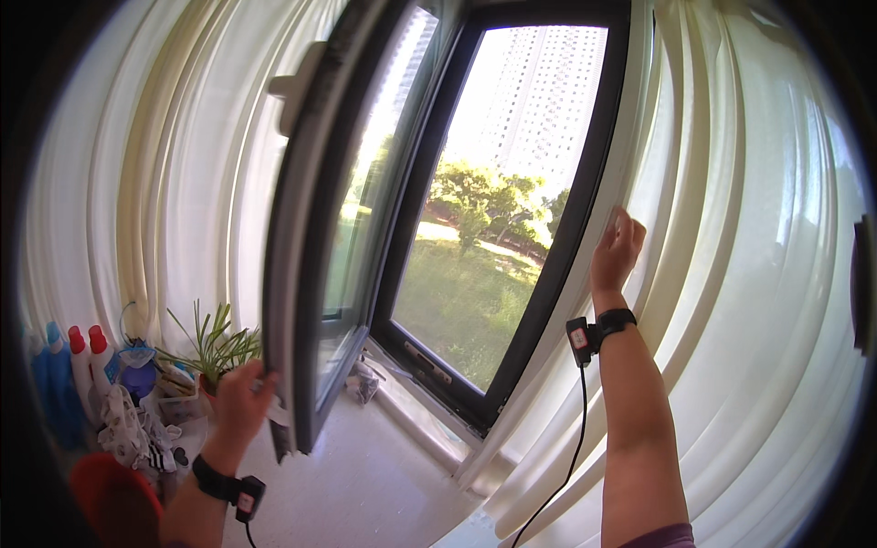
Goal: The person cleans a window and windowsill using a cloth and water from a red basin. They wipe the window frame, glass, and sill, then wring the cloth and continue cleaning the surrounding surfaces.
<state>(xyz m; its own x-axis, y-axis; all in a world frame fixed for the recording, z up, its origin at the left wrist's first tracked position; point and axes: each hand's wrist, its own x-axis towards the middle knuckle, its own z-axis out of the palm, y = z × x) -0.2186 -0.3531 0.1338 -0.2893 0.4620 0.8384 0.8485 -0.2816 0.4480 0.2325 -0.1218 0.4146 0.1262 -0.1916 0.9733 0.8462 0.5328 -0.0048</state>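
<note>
A dark-framed window sash [308,240] stands swung inward from its frame [593,185], its outer edge blurred. My left hand [241,401] is at the lower part of that edge, fingers bent against it. Something small and white [277,412] shows just below these fingers; what it is stays unclear. A light-coloured handle [291,89] sits higher up on the sash. My right hand [619,246] is raised at the right side of the opening, beside the cream curtain [675,233]. Its fingers are curled, and whether they grip the curtain's edge is hidden.
Below lies a pale sill [370,472], with a small plastic bag [363,387] by the frame. A potted plant [216,342], red-capped bottles [101,359] and a plastic container [181,404] crowd the left. A black cable [579,438] hangs from my right wrist device [581,341].
</note>
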